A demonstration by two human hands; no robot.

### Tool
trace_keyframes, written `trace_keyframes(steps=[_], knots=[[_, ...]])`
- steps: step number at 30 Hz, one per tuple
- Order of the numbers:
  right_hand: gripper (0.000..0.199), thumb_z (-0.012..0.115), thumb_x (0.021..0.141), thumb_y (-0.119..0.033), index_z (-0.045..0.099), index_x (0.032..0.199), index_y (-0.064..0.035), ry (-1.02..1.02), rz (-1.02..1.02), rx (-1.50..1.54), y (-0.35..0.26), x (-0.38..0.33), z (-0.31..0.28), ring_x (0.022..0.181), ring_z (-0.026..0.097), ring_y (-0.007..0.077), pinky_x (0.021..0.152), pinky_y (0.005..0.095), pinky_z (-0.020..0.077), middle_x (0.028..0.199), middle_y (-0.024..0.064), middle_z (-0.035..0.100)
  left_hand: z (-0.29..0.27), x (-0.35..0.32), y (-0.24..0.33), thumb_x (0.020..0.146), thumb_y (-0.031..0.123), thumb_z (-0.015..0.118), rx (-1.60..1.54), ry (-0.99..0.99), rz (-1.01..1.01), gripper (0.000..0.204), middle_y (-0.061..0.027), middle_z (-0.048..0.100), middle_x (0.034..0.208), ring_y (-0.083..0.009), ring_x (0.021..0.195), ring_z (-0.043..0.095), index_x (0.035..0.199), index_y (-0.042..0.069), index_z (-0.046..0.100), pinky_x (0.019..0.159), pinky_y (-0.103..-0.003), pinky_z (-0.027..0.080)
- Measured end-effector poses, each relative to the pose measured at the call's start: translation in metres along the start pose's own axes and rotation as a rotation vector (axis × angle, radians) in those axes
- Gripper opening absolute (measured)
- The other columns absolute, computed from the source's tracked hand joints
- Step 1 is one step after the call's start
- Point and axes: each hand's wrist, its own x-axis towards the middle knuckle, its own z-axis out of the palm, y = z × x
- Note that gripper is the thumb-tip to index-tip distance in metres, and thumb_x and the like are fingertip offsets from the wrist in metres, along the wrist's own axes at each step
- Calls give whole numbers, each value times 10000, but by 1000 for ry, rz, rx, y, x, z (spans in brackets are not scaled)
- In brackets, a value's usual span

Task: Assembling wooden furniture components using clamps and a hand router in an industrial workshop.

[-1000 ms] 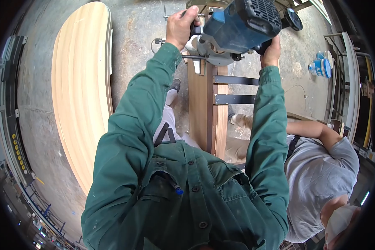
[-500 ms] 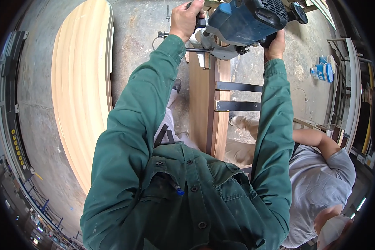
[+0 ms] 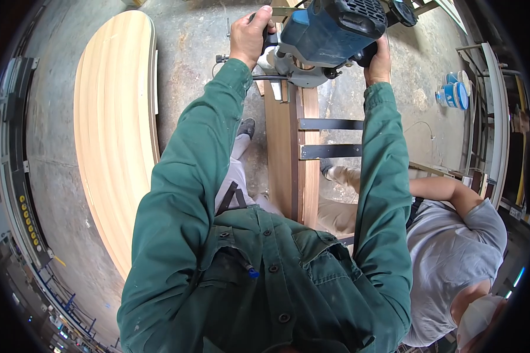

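A blue and black plunge router (image 3: 321, 38) sits at the far end of a long wooden workpiece (image 3: 281, 150) with a dark brown strip along it. My left hand (image 3: 250, 36) is closed around the router's black left handle. On the other side, my right hand (image 3: 380, 63) wraps the right handle, its fingers partly hidden behind the handle and motor. The router's grey metal base (image 3: 307, 76) rests over the workpiece, with a rod reaching out to the left. The bit is out of sight.
Two black bars (image 3: 331, 151) extend right from the workpiece. A long, round-ended pale wooden panel (image 3: 115, 129) lies on the left. Blue and white buckets (image 3: 453, 95) stand on the concrete floor at right. A co-worker in a grey shirt (image 3: 453, 253) is close on my right.
The router and both my hands appear slightly further left and lower in the picture, with the view itself shifting a little. Both hands keep their hold on the handles.
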Motion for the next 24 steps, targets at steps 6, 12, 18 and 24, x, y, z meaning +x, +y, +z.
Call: trace_keyframes(steps=[6,12,18,24], knots=[[288,554,843,-335,601,883,-54,-62,102,17,-4,1,-8,682,540,112,648,244,428,756,21,590,1,3,-6,817,407,563,-29,-9,-11,422,-92,602,674,-157,667,562,705,2,597,671,-275,436],[308,519,865,-342,602,888,-47,-143,121,-3,-4,12,-15,721,547,122,693,255,424,774,29,595,-3,5,-11,807,418,577,-50,-6,-16,421,-57,590,665,-123,635,540,691,13,591,632,-256,433],[335,497,876,-364,601,890,-46,-156,93,-52,-2,9,-11,748,532,122,711,253,407,785,30,584,-6,7,-10,810,425,575,-14,-19,-16,422,-57,590,658,-121,635,534,699,18,597,633,-249,425],[378,462,893,-394,591,838,-44,-64,19,-282,-8,-6,-14,739,492,88,683,241,396,785,2,549,-11,4,-5,782,217,685,-1,-169,-27,206,-9,578,726,-64,632,502,805,43,578,584,-204,420]])
